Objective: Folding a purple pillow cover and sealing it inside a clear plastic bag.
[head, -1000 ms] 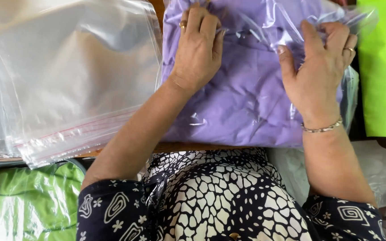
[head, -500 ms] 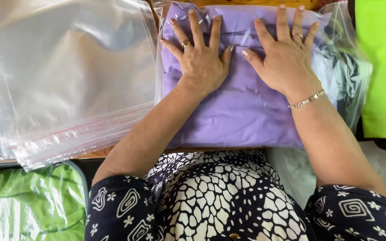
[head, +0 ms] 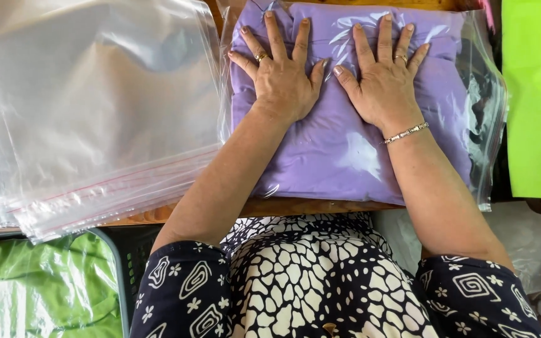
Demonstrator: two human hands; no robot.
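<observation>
1. My left hand and right hand: fingers spread wide, holding nothing, now pressed flat on the bagged purple garment; a second ago they gripped the bag's top edge.
2. Garment: on the wooden table, bag flattened.
3. Stack of empty clear bags: left, untouched.

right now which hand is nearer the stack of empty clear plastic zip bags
Left. The left hand lies flat on the bagged purple folded garment, just beside the stack of empty clear plastic zip bags; the right hand lies farther right on it.
</observation>
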